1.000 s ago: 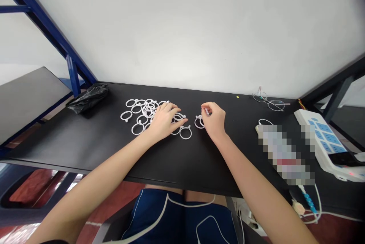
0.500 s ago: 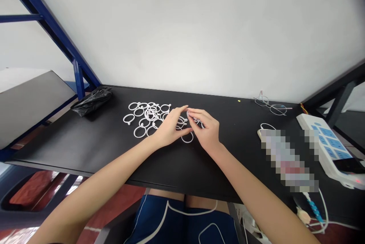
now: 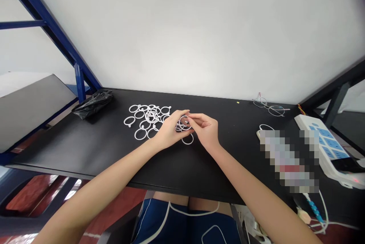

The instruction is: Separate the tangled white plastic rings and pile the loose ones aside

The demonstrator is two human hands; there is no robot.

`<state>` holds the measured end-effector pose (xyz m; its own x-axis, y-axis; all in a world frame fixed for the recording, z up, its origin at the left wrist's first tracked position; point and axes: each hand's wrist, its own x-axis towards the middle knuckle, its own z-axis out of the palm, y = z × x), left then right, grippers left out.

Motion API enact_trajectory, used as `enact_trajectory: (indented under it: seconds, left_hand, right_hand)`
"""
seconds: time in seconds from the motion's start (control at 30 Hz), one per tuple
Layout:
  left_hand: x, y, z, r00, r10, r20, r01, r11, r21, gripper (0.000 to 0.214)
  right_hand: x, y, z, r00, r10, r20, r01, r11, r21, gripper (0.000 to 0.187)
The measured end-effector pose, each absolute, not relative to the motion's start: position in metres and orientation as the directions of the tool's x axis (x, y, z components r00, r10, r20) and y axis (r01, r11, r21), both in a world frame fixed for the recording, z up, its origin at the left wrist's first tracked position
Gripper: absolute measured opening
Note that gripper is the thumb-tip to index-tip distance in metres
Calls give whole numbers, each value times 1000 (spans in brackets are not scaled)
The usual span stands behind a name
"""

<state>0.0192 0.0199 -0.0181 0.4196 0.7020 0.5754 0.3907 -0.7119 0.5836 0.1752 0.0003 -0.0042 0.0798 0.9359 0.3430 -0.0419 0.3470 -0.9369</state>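
A white plastic ring with a small round knob (image 3: pixel 185 122) is between my two hands over the table. My right hand (image 3: pixel 205 126) pinches it near the knob with thumb and fingertips. My left hand (image 3: pixel 170 126) curves around its left side, index finger above and thumb below, apparently gripping the edge. Similar white rings (image 3: pixel 140 134) lie in a loose, overlapping group left of my hands, and some are partly hidden behind my left hand. One more ring (image 3: pixel 187 138) rests on the table just below my fingers.
On the black table (image 3: pixel 168 168), a crumpled black plastic bag (image 3: pixel 94 104) lies far left. Wire-frame glasses (image 3: pixel 276 110) rest at the back right. A blurred-out phone-like object (image 3: pixel 285 160), a white power strip (image 3: pixel 327 145) and cables stand to the right. A wall rises behind.
The ring in my fingers has turned from nearly edge-on to facing me, and now shows as a full circle between my hands. The view has shifted slightly.
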Motion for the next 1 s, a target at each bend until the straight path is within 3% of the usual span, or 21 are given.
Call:
enact_trajectory:
  seconds: [0.17,0.37,0.6,0.77,1.0]
  left_hand:
    - [20,21,-17,463,686,562,348,-723,596,45]
    - [20,19,-6,372,799,472,333,-590,735,29]
    - [20,17,-6,391,822,414,281,-535,796,34]
    - [19,17,-6,468,769,435,345,-613,711,34]
    - [17,21,-12,560,657,505,507,-754,418,33]
  right_hand:
    - [175,1,-5,87,939,331,-28,335,-942,16]
    - [175,1,-2,48,935,351,-34,352,-935,18]
    - [172,-2,-6,-33,930,365,-43,364,-931,21]
    - [171,-4,-11,-23,942,336,-47,334,-941,23]
    - [173,-3,-12,-7,912,410,94,409,-908,22]
